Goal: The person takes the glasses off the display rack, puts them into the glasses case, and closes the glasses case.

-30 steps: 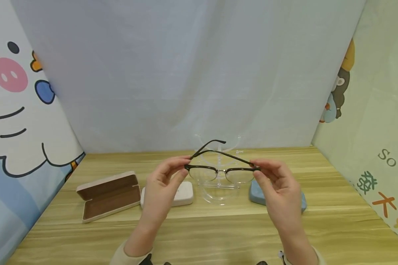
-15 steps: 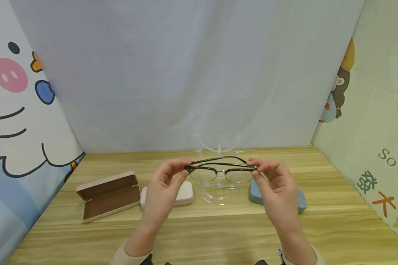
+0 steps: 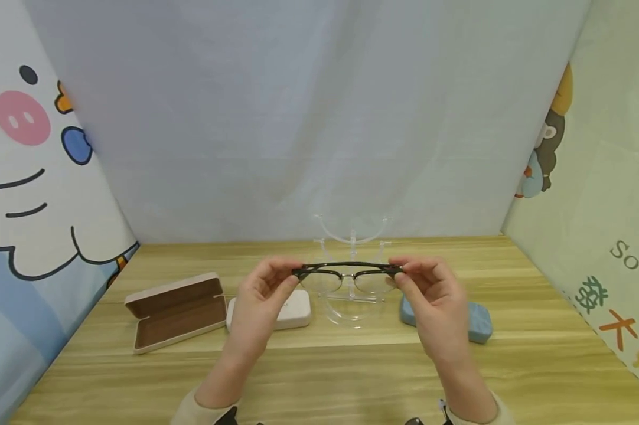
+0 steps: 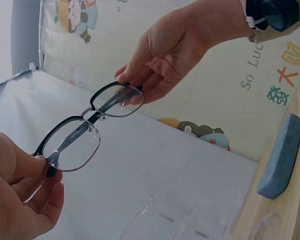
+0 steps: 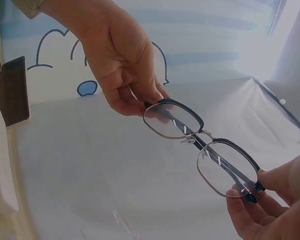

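Black half-rim glasses (image 3: 347, 273) hang in the air above the table, lenses toward me, both temples folded flat behind the lenses. My left hand (image 3: 261, 307) pinches one end of the frame between thumb and fingers. At the other end my right hand (image 3: 436, 304) pinches the frame the same way. In the left wrist view the glasses (image 4: 90, 120) slant between both hands, and the folded temples show through the lenses. The right wrist view gives the glasses (image 5: 205, 142) from the other side. Behind them stands a clear display stand (image 3: 353, 239), partly covered by the glasses.
An open glasses case (image 3: 178, 316) with brown lining lies at the left. Beside it sits a white case (image 3: 295, 310), partly behind my left hand. A blue case (image 3: 479, 321) lies at the right, partly behind my right hand. A pale cloth (image 3: 319, 118) hangs behind the table (image 3: 319, 378).
The temples, raised and spread behind the lenses a second ago, have folded down flat one over the other. My right hand has shifted slightly left; both hands keep their pinch on the glasses.
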Demonstrator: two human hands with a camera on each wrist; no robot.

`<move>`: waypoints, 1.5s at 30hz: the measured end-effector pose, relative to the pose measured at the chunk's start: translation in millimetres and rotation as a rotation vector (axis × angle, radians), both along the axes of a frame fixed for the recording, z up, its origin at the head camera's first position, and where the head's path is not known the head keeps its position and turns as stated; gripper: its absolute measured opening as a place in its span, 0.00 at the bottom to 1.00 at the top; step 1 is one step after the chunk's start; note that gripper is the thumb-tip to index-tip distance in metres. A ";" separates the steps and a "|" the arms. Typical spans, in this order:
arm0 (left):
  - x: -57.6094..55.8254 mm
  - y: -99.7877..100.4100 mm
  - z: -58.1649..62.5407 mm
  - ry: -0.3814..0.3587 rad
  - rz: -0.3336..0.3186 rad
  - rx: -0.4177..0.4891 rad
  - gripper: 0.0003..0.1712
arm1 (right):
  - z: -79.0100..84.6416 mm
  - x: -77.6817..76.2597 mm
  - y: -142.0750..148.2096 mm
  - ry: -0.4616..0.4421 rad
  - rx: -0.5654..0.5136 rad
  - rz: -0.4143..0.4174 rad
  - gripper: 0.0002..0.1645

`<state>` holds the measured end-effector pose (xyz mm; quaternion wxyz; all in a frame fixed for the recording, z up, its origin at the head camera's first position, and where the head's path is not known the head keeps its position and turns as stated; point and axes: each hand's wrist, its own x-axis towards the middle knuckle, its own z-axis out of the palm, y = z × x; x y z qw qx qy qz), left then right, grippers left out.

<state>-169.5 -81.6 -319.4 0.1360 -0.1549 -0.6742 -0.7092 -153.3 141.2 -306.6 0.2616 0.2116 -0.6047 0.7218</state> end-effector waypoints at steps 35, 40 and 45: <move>9.3 -114.2 -55.9 -0.201 0.381 -0.129 0.14 | -59.6 -46.9 -108.6 -0.321 0.281 0.176 0.11; 13.1 -136.2 -73.0 -0.203 0.391 -0.099 0.15 | -70.6 -52.7 -131.0 -0.392 0.231 0.226 0.11; 7.2 -166.6 -102.5 -0.199 0.421 -0.104 0.18 | -79.8 -55.7 -151.7 -0.423 0.252 0.219 0.10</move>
